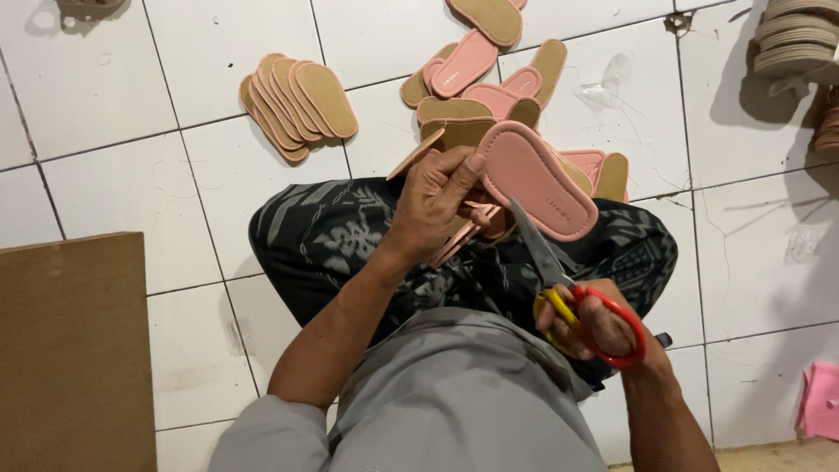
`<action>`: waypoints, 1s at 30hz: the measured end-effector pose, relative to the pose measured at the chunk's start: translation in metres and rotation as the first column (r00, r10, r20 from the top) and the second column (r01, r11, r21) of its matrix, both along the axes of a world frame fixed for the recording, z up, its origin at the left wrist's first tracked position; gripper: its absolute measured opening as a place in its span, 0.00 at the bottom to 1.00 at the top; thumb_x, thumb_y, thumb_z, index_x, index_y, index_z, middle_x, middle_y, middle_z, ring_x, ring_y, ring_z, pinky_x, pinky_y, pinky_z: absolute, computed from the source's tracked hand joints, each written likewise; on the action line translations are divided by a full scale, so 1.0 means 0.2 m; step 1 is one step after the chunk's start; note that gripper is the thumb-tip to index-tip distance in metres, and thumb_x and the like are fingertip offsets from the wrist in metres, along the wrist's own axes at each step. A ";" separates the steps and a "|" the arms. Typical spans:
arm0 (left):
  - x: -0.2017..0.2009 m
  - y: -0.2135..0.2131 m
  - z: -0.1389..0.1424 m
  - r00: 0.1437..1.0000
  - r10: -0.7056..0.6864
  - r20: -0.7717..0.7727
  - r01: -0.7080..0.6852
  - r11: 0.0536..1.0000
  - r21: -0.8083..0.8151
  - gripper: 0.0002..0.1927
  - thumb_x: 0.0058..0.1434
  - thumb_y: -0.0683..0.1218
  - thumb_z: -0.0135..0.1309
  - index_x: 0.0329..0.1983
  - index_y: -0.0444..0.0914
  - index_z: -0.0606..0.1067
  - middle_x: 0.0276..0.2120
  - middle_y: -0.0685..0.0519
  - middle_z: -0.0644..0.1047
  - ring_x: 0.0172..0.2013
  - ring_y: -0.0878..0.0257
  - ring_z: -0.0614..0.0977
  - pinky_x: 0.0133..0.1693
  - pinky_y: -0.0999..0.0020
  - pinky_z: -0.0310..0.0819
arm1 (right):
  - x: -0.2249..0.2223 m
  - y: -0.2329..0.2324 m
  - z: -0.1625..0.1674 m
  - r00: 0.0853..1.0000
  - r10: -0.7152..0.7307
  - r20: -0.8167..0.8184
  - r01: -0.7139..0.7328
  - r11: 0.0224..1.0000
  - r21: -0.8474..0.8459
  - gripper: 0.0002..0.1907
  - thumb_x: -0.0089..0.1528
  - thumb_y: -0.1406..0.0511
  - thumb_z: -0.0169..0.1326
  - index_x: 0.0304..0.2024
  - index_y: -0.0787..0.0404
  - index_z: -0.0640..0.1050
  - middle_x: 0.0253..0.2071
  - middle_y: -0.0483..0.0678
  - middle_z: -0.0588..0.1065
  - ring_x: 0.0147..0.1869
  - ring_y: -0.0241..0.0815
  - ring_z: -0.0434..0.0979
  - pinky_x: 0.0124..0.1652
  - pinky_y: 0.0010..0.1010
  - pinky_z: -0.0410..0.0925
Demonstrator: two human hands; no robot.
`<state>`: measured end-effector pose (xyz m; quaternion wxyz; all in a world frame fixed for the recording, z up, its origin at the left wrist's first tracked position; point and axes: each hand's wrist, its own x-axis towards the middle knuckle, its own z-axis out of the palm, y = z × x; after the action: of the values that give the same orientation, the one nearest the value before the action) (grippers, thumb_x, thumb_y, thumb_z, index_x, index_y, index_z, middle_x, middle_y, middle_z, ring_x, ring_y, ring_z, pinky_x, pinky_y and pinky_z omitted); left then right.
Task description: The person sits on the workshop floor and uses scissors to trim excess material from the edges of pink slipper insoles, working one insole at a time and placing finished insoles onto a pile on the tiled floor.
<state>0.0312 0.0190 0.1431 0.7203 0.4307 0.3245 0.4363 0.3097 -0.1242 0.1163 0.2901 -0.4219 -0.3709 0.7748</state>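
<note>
Risk first: scissor tips sit just beside the near edge of the pink oval foam insole with a raised stitched rim (535, 179), close to the left hand's fingers (454, 179). If the blades close with those fingers near the cut line, skin could be nicked. A second hazard, as a judgement: the insole is gripped at its left end only, so the free right end may flex under blade pressure and the cut could wander into the rim.

Scene, largest to smallest. White tiled floor (105, 114) fills the frame. Brown flat board (74, 350) lies at near left. Loose heap of pink and tan insoles (489, 87) lies on the floor beyond the knees; a fanned stack of tan-faced insoles (297, 105) sits far left of it, well apart. Stack of pale soles (795, 39) stands at far right. Pink scrap (821, 398) lies at near right.

Pose. Left hand (433, 205): forearm reaches away from the body, wrist bent, thumb on the insole's upper face, fingers clamped on the insole and on several more pink pieces bunched beneath. The insole is held over the lap, tilted, pink face up.

Right hand (594, 323): low and near, at the right thigh, fingers closed through the handles of the red and yellow-handled steel scissors (559, 280). Blades point far-left toward the insole; whether they are parted I cannot tell.
</note>
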 end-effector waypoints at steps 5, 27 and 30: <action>0.00 0.00 0.04 1.000 -0.001 -0.017 0.001 1.000 -0.009 0.20 0.76 0.55 0.45 0.47 0.34 0.77 0.33 0.55 0.81 0.33 0.71 0.84 0.30 0.78 0.82 | -0.03 0.06 0.11 0.998 0.057 -0.035 -0.056 0.998 0.039 0.46 0.63 0.34 0.43 0.39 0.75 0.79 0.21 0.45 0.69 0.19 0.31 0.62 0.19 0.23 0.57; 0.01 -0.01 0.01 1.000 0.018 0.010 -0.017 0.999 -0.050 0.20 0.76 0.54 0.47 0.43 0.32 0.77 0.32 0.55 0.80 0.31 0.72 0.83 0.29 0.78 0.81 | -0.04 0.15 0.14 0.991 0.137 -0.002 -0.137 0.990 0.031 0.50 0.64 0.33 0.40 0.38 0.76 0.80 0.21 0.46 0.71 0.21 0.33 0.65 0.22 0.24 0.59; 0.01 -0.01 0.03 1.000 0.014 0.021 -0.013 0.998 -0.058 0.20 0.75 0.54 0.47 0.44 0.32 0.78 0.33 0.55 0.80 0.32 0.71 0.83 0.30 0.77 0.82 | -0.06 0.16 0.14 0.989 0.146 0.033 -0.147 0.987 0.059 0.50 0.62 0.32 0.40 0.38 0.76 0.80 0.21 0.46 0.71 0.20 0.34 0.66 0.21 0.25 0.60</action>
<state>0.0337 0.0170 0.1484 0.7330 0.4027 0.3323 0.4359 0.2982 -0.0920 0.1441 0.2399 -0.3953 -0.4285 0.7762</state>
